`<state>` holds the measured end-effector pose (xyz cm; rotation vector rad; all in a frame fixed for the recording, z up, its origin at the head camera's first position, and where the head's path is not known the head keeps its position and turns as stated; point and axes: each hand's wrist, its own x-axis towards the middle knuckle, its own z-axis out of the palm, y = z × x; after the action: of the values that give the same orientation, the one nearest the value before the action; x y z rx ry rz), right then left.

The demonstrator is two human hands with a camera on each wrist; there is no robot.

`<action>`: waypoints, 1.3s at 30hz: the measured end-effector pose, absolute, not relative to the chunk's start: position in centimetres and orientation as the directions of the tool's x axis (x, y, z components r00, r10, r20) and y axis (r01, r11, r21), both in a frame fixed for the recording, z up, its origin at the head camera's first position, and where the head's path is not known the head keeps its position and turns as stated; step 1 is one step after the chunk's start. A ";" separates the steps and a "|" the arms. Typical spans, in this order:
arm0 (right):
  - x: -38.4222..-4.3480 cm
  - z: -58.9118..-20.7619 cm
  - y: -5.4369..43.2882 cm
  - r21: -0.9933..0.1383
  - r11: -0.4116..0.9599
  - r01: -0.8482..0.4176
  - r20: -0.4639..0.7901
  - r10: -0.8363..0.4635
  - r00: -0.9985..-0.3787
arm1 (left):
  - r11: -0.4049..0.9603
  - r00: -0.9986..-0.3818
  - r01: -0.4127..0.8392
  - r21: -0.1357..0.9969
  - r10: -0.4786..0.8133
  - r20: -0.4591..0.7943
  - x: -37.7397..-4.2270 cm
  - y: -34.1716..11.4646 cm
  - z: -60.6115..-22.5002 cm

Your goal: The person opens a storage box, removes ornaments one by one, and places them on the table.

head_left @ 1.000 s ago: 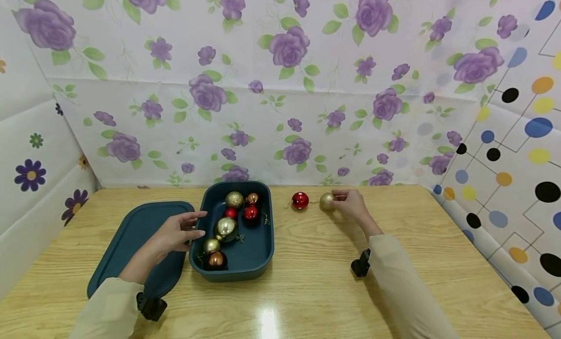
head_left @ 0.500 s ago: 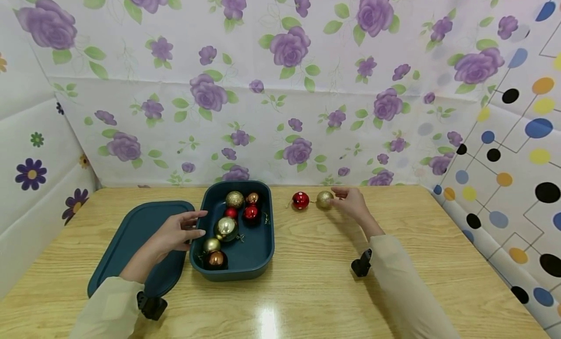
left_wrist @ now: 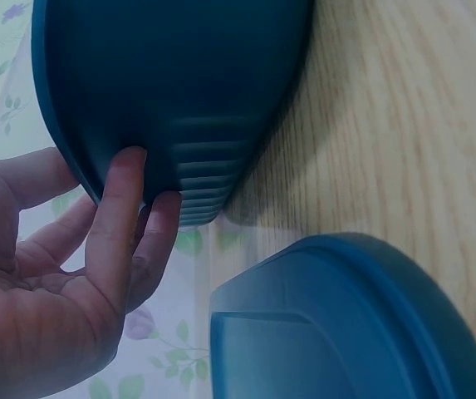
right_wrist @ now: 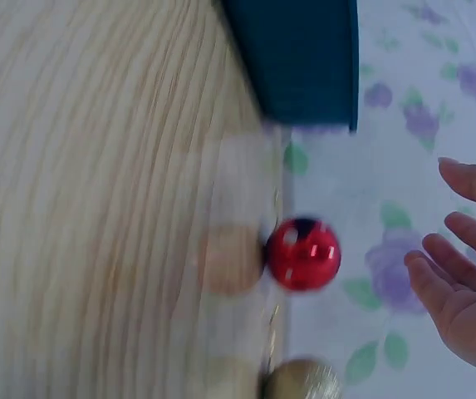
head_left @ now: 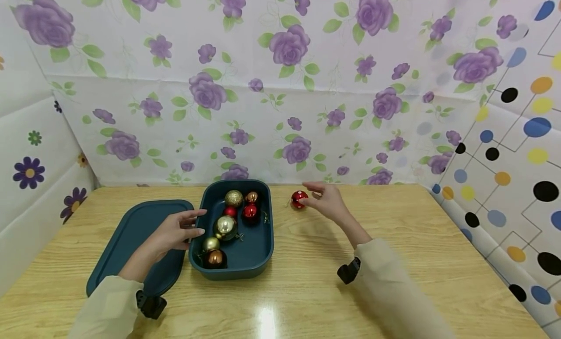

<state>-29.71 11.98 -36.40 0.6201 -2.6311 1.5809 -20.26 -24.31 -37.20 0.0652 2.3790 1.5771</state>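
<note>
My left hand (head_left: 174, 234) holds the left wall of a dark teal box (head_left: 263, 261), some fingers over the rim and others on the outer side (left_wrist: 171, 75). Inside lie several gold, red and copper Christmas baubles, among them a large shiny gold bauble (head_left: 226, 227) and a glittery gold bauble (head_left: 234, 198). My right hand (head_left: 329, 202) is empty, its fingers apart, close to a shiny red bauble (head_left: 298, 199) with white spots on the table. Beside the red one, a gold bauble (right_wrist: 306, 382) shows in the right wrist view; in the head view my right hand hides it.
A teal lid (head_left: 144, 227) lies flat on the wooden table (head_left: 307, 290), left of the box and beneath my left forearm. A white cloth with purple flowers (head_left: 289, 110) hangs along the table's back edge. A dotted cloth (head_left: 504, 202) covers the right side.
My right hand has left the glittery gold bauble and moved left to the red one. That gold bauble had first shifted slightly left. My left hand and the box stay put.
</note>
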 end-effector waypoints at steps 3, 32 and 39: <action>-29.0 -36.0 9.9 -0.814 0.410 -0.411 0.257 -0.380 -0.888 | 0.400 -0.958 -0.117 0.909 0.197 -0.210 -20.3 -24.3 -37.2; -26.3 -37.9 -2.8 -0.519 0.540 -0.662 0.168 -0.695 -0.699 | 0.412 -0.957 -0.107 0.905 0.203 -0.205 -20.5 -24.4 -37.4; -26.6 -38.4 -3.5 -0.449 0.579 -0.680 0.153 -0.700 -0.697 | 0.411 -0.957 -0.110 0.905 0.202 -0.208 -20.5 -24.4 -37.5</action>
<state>-26.57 -3.51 -38.41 1.2368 -2.8275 0.7763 -20.47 -24.45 -37.49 0.0796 2.3852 1.5628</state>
